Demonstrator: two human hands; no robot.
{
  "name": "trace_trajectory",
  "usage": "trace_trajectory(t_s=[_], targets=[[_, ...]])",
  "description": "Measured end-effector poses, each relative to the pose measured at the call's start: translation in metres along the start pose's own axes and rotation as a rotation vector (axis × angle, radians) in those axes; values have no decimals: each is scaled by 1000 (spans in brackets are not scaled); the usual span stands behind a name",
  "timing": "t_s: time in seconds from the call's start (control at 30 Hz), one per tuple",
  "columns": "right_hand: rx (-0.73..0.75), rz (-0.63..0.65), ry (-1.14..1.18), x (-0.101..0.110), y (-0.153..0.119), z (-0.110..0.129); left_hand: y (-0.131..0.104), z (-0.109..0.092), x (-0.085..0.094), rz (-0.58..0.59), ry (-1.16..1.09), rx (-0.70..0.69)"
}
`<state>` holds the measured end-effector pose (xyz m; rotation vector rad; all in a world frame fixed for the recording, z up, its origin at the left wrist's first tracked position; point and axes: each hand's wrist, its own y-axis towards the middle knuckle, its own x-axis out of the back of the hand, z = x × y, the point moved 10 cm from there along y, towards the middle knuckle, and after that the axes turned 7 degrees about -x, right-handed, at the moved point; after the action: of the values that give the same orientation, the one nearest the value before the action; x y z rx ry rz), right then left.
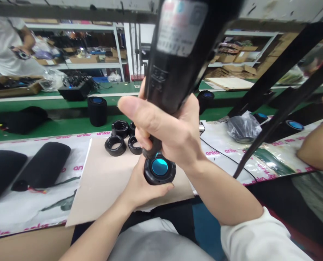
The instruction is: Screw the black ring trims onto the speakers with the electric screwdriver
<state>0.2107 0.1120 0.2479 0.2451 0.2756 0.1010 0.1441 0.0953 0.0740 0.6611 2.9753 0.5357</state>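
Note:
My right hand (167,130) is wrapped round a black power screwdriver (175,61) with a white label, held upright close to the camera. Its narrow lower end meets the rim of a black cylindrical part (160,170) with a shiny blue disc on top. Around that part's side curls my left hand (142,185), thumb along the near edge. Both are over a beige cardboard sheet (101,181). Several black rings (115,145) lie just beyond, at the sheet's far edge. The screwdriver's tip is too small to make out.
Black fabric-covered pieces (45,166) lie at the left. A black cylinder (97,111) stands on the green bench (118,105) behind. Slanting black bars (270,127), a plastic-wrapped part (244,127) and another person's arm (319,145) are at the right. A person in white stands far left.

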Motion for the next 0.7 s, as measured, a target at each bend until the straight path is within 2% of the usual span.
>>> trace_trajectory(t_s=[0.13, 0.37, 0.47, 0.57, 0.63, 0.7], targets=[[-34, 69, -13, -10, 1, -7, -3, 3, 0, -14, -5, 14], [51, 88, 22, -10, 0, -9, -7, 9, 5, -56, -23, 43], [41, 154, 9, -12, 0, -13, -10, 14, 6, -67, -35, 33], [-33, 256, -5, -21, 1, -19, -19, 27, -2, -44, -56, 30], [-56, 316, 24, -26, -2, -13, -27, 39, -7, -20, -100, 49], [35, 268, 104, -13, -10, 9, -36, 46, -6, -14, -143, 74]])
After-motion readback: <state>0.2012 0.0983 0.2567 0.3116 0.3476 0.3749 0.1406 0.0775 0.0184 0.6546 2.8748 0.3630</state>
